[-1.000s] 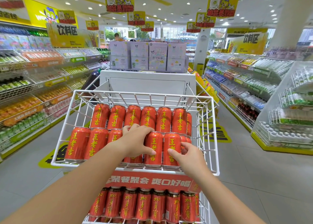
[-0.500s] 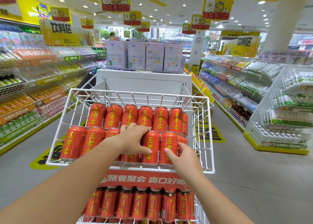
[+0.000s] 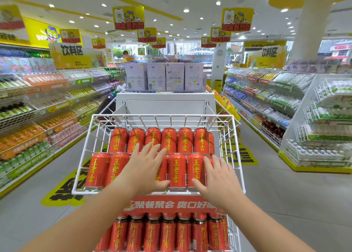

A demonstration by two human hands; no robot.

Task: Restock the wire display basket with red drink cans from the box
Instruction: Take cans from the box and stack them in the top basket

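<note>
Head view: we look down into a white wire display basket (image 3: 162, 115) in a shop aisle.
Cans: red cylindrical metal drink cans with yellow characters (image 3: 177, 170) lie in two rows in the basket, one at the back and one at the front.
Left hand: our left hand (image 3: 142, 168) is flat with straight, spread fingers over the middle of the front row, fingertips reaching the back row.
Right hand: our right hand (image 3: 219, 179) is also spread flat, over the front row's right end, gripping nothing.
Below: a red banner strip (image 3: 171, 205) hangs above a lower tier of red cans (image 3: 167, 234).
</note>
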